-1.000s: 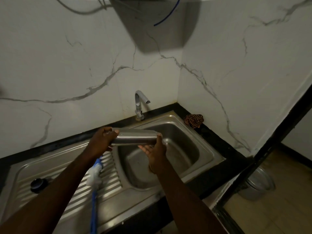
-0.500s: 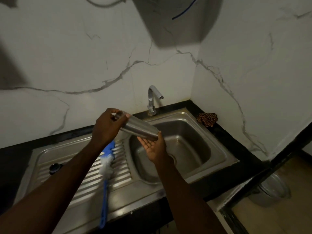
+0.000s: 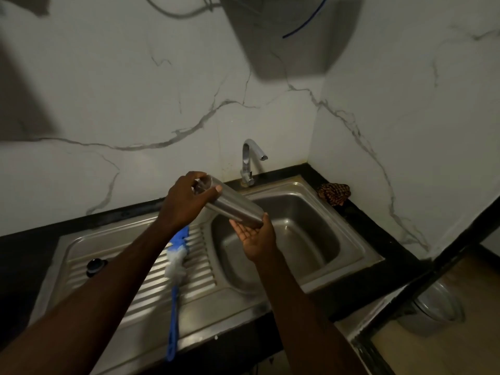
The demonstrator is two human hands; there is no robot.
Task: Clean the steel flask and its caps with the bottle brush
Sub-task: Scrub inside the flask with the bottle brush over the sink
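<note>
Since 1 s ago the steel flask [image 3: 232,207] has tipped from level to slanted, mouth end up-left, base down-right. Left hand [image 3: 186,203] grips the mouth end, fingers & thumb curled round it. Right hand [image 3: 254,235] is palm-up, fingers fairly straight, cupping the base. Flask is held over the sink [image 3: 359,247] basin's left edge, in front of the tap [image 3: 250,161]. Bottle brush [image 3: 176,269] lies on the ribbed drainboard [image 3: 130,239], handle toward the near edge; a small dark cap [image 3: 95,266] sits further left. Patterned cloth [image 3: 334,193] in the far right corner.

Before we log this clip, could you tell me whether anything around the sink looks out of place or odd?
Little stands out. The bottle brush lies on the drainboard with its handle tip past the front edge. A crumpled patterned cloth sits in the counter's back corner. No spill or damage shows.
</note>
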